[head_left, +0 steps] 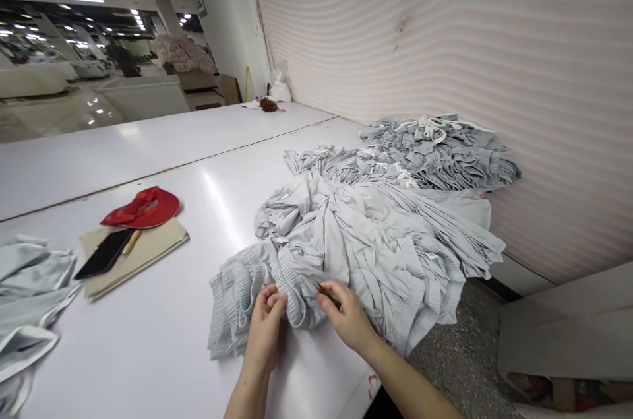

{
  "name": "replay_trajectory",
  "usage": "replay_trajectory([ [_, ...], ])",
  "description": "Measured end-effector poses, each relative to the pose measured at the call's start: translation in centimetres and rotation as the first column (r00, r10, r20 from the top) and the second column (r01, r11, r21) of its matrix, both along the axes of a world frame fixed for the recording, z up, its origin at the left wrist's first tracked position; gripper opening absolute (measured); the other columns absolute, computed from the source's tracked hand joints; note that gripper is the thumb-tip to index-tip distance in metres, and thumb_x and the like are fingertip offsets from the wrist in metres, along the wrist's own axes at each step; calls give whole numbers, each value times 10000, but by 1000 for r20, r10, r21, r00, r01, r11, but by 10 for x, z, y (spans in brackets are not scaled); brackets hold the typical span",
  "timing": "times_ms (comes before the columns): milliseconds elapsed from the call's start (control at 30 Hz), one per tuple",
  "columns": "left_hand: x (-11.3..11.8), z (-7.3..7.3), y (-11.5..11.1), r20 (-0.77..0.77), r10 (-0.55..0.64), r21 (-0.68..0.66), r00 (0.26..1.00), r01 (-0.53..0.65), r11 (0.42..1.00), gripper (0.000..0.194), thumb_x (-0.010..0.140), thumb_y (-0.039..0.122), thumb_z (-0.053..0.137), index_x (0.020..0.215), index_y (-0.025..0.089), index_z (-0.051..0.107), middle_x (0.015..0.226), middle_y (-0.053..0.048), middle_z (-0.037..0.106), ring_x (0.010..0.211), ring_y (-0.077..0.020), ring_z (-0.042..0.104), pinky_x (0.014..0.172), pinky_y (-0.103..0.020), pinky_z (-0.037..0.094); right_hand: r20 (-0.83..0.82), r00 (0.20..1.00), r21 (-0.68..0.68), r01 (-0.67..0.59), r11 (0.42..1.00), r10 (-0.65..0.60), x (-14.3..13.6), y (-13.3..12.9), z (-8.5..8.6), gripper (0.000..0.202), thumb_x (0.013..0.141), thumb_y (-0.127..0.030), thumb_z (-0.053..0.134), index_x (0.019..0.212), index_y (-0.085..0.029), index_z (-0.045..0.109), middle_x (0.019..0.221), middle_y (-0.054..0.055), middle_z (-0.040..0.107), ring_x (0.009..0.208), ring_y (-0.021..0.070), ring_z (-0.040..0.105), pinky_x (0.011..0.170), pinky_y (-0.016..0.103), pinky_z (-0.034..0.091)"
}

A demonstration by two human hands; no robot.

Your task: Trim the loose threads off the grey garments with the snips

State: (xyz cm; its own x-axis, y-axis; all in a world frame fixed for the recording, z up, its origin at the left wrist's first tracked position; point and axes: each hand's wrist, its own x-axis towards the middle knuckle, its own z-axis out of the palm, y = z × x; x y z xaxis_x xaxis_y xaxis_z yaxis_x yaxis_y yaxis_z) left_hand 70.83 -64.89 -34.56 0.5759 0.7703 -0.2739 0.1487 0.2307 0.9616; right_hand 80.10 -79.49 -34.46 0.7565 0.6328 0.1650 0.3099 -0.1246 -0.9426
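My left hand (pixel 268 323) is closed, its thumb and fingers pinching the edge of a light grey garment (pixel 291 280) by its gathered elastic band. Close by on the right, my right hand (pixel 343 317) is wrapped round small dark thread snips (pixel 330 297), their points directed left toward the cloth. Most of the snips is hidden by the fingers. Under and behind both hands spreads a heap of similar grey garments (pixel 366 234), ribbed bands facing the near side.
A denser grey garment stack (pixel 445 152) lies by the striped sheet (pixel 445 30). On the white table's (pixel 148 353) left are a red cap (pixel 151 206), dark phone (pixel 105 253), wooden-handled tool (pixel 131 242), beige folded cloth (pixel 163 244) and white-edged grey pieces (pixel 30 300).
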Motion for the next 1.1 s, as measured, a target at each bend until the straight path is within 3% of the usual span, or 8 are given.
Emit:
replay_trajectory([
  [133, -14, -6, -5, 74, -36, -270, 997, 54, 961, 553, 619, 511, 747, 1029, 204, 538, 794, 6, 660, 674, -154, 637, 613, -269, 485, -119, 983, -32, -146, 989, 142, -6, -2, 7, 198, 852, -354, 605, 960, -201, 667, 953, 62, 707, 904, 243, 645, 802, 354, 490],
  [233, -9, -14, -6, 75, 10, -263, 997, 10, 965, 620, 574, 433, 832, 1058, 206, 517, 796, 2, 687, 732, -170, 664, 679, -272, 490, -315, 913, 70, -250, 966, 259, -13, 2, 6, 234, 872, -407, 589, 967, -206, 663, 946, 46, 713, 886, 223, 662, 788, 331, 507],
  [300, -5, -17, -7, 93, 33, -247, 995, -9, 969, 655, 530, 370, 868, 1051, 203, 507, 800, -3, 697, 761, -174, 670, 719, -273, 491, -350, 906, 83, -224, 971, 239, -14, 1, 5, 257, 873, -427, 581, 967, -200, 657, 942, 49, 709, 884, 219, 663, 783, 326, 512],
  [433, -9, -11, -12, 174, 22, -326, 984, 36, 945, 631, 546, 365, 869, 1051, 204, 525, 778, 5, 700, 716, -166, 670, 692, -272, 499, -39, 993, -101, -118, 988, 114, -10, -12, 9, 208, 855, -347, 612, 971, -187, 677, 952, 72, 679, 919, 230, 639, 811, 345, 498],
  [667, -20, 5, -17, 212, 76, -477, 974, 35, 878, 679, 517, 310, 894, 1073, 198, 520, 767, -3, 701, 675, -164, 658, 648, -273, 506, 330, 919, -301, -116, 947, 217, -17, -24, 20, 197, 881, -254, 601, 1055, -214, 685, 961, 61, 695, 831, 226, 666, 740, 339, 510],
  [867, -26, 9, -42, 311, 43, -310, 949, 59, 949, 553, 657, 409, 812, 1093, 263, 505, 999, 2, 649, 650, -89, 566, 549, -207, 429, 352, 932, -147, -34, 989, 84, -24, -19, 32, 276, 890, -319, 588, 1141, -204, 596, 1060, 89, 648, 922, 223, 649, 761, 325, 515],
  [967, -29, 4, -59, 367, -1, -272, 930, 108, 956, 428, 756, 476, 712, 1075, 258, 527, 935, 16, 608, 517, -48, 429, 491, -208, 356, 341, 939, -154, 5, 988, 48, -26, -9, 38, 379, 799, -280, 685, 1150, -215, 557, 1152, 93, 614, 994, 243, 628, 804, 346, 501],
  [1100, -27, -5, -58, 371, -84, -215, 925, 174, 961, 398, 778, 490, 688, 1040, 233, 533, 731, 44, 554, 494, -63, 384, 498, -215, 318, 300, 954, -164, 24, 986, 27, -23, -2, 34, 143, 823, -152, 600, 951, -214, 587, 929, 36, 648, 833, 200, 639, 709, 303, 476],
])
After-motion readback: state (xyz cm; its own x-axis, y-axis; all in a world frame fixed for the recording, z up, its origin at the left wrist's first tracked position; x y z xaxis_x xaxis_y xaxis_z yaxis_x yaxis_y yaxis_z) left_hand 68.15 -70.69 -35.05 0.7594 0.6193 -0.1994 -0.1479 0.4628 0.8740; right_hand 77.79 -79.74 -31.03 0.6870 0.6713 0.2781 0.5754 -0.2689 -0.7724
